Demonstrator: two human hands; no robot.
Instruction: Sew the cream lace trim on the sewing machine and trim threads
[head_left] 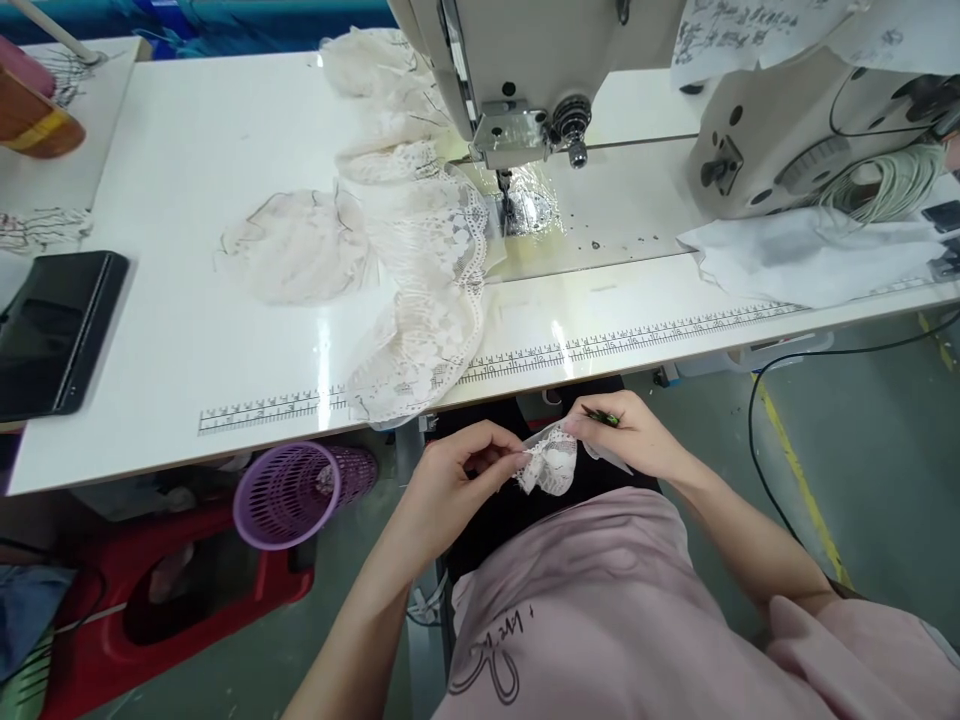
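Above my lap, my left hand (472, 465) pinches one edge of a small gathered piece of white lace (553, 462). My right hand (626, 432) grips the opposite end of the lace between thumb and fingers. A small dark tool with green on it (601, 416), perhaps thread snips, is tucked in my right hand, mostly hidden by the fingers. Beyond my hands, a larger cream lace piece (431, 290) lies on the white table (187, 330), one edge close to the presser foot (505, 205) of the sewing machine (525, 60) and its lower edge hanging over the table front.
A printed ruler strip (600, 345) runs along the table's front. On the left lies a black phone-like device (60, 330). A purple basket (289, 495) and red plastic stool (150, 640) are below. White cloth (810, 255) and a cord coil (885, 185) are at right.
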